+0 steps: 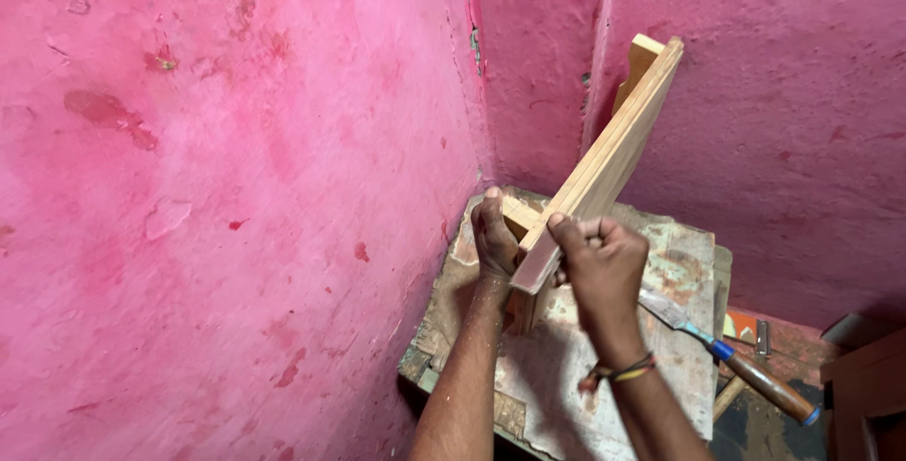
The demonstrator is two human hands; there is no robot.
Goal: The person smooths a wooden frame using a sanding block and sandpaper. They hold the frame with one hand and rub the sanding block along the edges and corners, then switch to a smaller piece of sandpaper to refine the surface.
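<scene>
We find little room: the pink walls (236, 140) close in left and behind the worn table (679, 263), the slanting wooden board (613, 145) crosses above it, and a chisel (727, 352) lies right.

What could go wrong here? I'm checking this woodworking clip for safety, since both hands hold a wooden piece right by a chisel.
1. The chisel lies loose at the edge of the worn work table, blade toward the right hand; a bump might cut the wrist or knock it off.
2. The wooden frame piece juts up steeply with only the left hand and right hand holding its lower end; it could twist out of the grip.
</scene>
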